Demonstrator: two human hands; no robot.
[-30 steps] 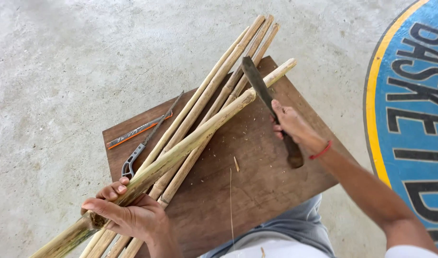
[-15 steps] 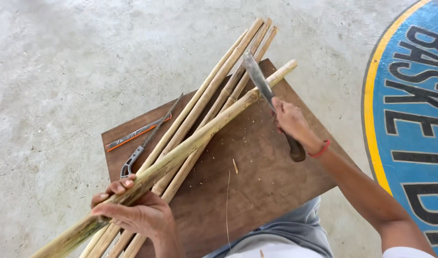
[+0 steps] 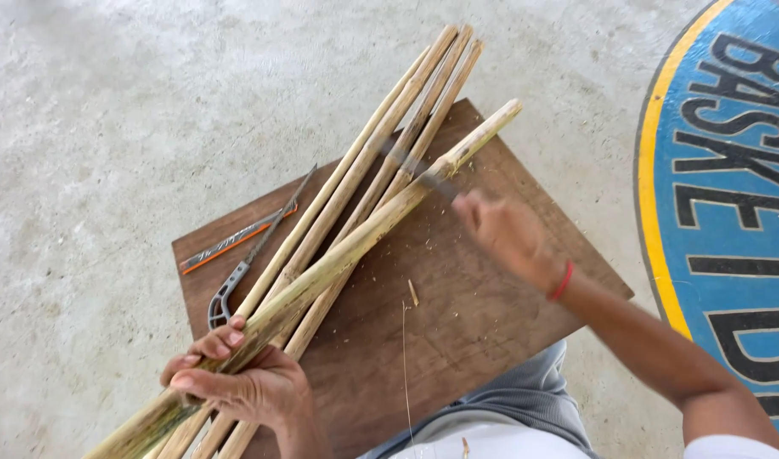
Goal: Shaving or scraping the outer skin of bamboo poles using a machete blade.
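**Now the blade is down on the cane**

Since half a second ago we have swung our right hand (image 3: 504, 234) down and inward, so the long knife (image 3: 419, 170), then raised above the bundle, now meets the upper cane (image 3: 355, 242) near its far end. The hand and blade are motion-blurred, which tells us a stroke is under way; we judge it a shaving or chopping cut on that end. Our right grip is closed round the knife handle, though the blur hides the fingers. Our left hand (image 3: 237, 387) is clamped on the cane's near end, holding it at a slant above the other canes (image 3: 381, 144) lying on the brown board (image 3: 491, 323). So the cut falls well away from the left grip, near the far tip. A small metal tool (image 3: 237, 280) and an orange-edged strip (image 3: 228, 242) lie on the board's left side, untouched.
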